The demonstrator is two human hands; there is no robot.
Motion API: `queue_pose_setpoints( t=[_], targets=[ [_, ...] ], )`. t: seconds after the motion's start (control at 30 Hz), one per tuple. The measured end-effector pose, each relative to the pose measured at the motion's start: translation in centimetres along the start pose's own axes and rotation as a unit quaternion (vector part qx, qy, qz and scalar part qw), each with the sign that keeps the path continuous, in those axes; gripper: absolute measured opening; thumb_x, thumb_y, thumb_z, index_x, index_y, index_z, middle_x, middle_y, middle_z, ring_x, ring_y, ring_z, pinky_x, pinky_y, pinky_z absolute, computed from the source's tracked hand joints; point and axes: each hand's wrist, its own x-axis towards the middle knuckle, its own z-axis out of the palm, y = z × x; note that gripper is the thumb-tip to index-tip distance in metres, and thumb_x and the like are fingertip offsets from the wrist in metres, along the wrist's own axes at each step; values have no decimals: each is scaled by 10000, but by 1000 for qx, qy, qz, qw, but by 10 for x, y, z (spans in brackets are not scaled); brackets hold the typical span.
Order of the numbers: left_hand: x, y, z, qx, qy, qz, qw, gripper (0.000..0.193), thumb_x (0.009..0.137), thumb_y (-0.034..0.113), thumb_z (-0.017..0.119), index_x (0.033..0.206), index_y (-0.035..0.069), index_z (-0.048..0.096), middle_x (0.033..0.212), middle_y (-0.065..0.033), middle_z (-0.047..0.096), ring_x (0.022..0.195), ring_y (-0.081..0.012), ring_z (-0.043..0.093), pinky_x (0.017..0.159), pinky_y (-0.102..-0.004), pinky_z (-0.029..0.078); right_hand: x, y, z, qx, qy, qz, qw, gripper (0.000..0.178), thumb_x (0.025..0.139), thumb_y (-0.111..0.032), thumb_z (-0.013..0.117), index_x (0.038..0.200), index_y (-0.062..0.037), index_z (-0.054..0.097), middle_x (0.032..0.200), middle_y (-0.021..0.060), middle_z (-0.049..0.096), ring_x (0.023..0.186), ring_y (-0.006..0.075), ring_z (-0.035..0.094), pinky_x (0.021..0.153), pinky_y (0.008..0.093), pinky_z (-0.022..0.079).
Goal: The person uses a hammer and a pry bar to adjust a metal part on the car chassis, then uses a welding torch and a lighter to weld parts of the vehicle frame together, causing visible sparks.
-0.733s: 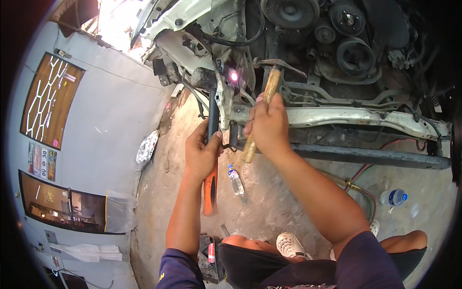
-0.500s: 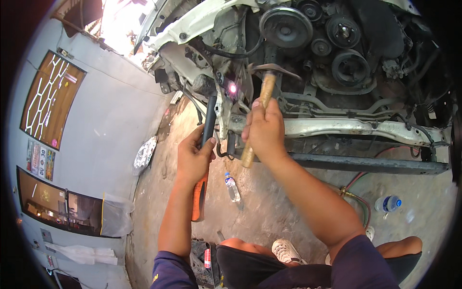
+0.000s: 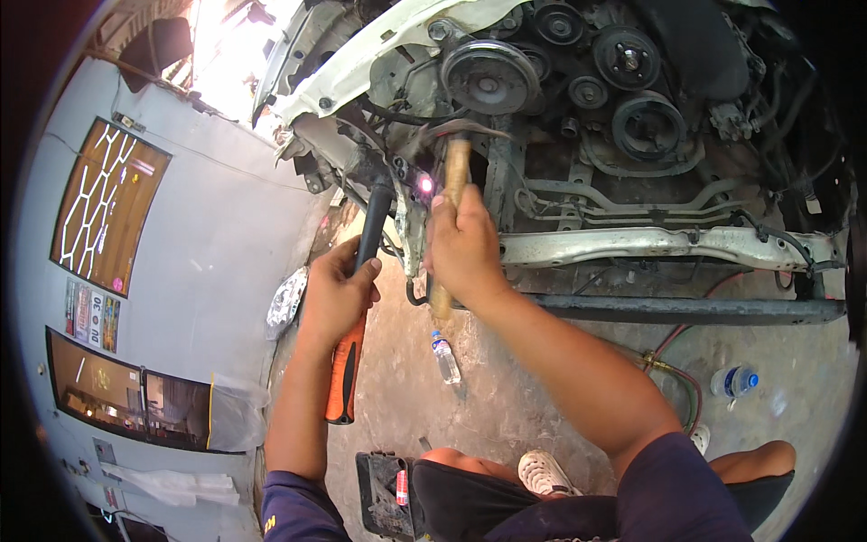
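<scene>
My left hand (image 3: 339,294) is closed around a sledgehammer (image 3: 345,384) with a black and orange handle. Its dark head is up against the battered metal at the car's front corner (image 3: 406,226). In my right hand (image 3: 467,248) is a body hammer (image 3: 459,167) with a wooden handle. Its thin, curved metal head is smeared by motion and points up toward the engine bay, just right of the bent metal. I cannot tell whether it touches anything. A pinkish bright spot (image 3: 426,184) shows on the metal between the two hammers.
Engine pulleys (image 3: 492,79) and a white crossmember (image 3: 623,242) are beyond and right of my hands. Below lie a water bottle (image 3: 445,358), another bottle (image 3: 736,382), red and green hoses (image 3: 679,369) and a black tool case (image 3: 372,506). A grey wall (image 3: 208,235) stands at left.
My right hand and the body hammer have moved left, closer to the bent metal. The left hand, still gripping the sledgehammer, sits slightly further left in view. The whole view has shifted a little.
</scene>
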Motion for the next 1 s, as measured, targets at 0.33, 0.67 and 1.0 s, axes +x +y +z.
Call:
queue_pose_setpoints(
  t=[0.33, 0.67, 1.0],
  targets=[
    [-1, 31, -6, 25, -15, -48, 998, 421, 1002, 88, 690, 1382, -82, 626, 752, -41, 644, 574, -112, 633, 500, -286, 492, 5, -18, -8, 79, -25, 82, 993, 237, 1091, -221, 515, 1109, 12, 477, 676, 130, 613, 468, 244, 648, 404, 391, 512],
    [0, 20, -12, 64, -20, -25, 997, 416, 989, 101, 701, 1372, -54, 645, 813, -60, 680, 593, -118, 650, 545, -304, 527, 1, -26, 6, 129, 34, 75, 988, 156, 1100, -223, 511, 1038, -83, 482, 705, 51, 558, 462, 164, 559, 408, 339, 471],
    [-40, -61, 22, -291, 1, -61, 955, 426, 1000, 72, 686, 1394, -73, 612, 937, -93, 711, 612, -134, 656, 576, -301, 553, -51, -75, -98, -324, -149, 45, 933, 189, 1066, -173, 564, 1218, -61, 576, 732, 4, 554, 492, 91, 503, 425, 275, 408]
  ],
)
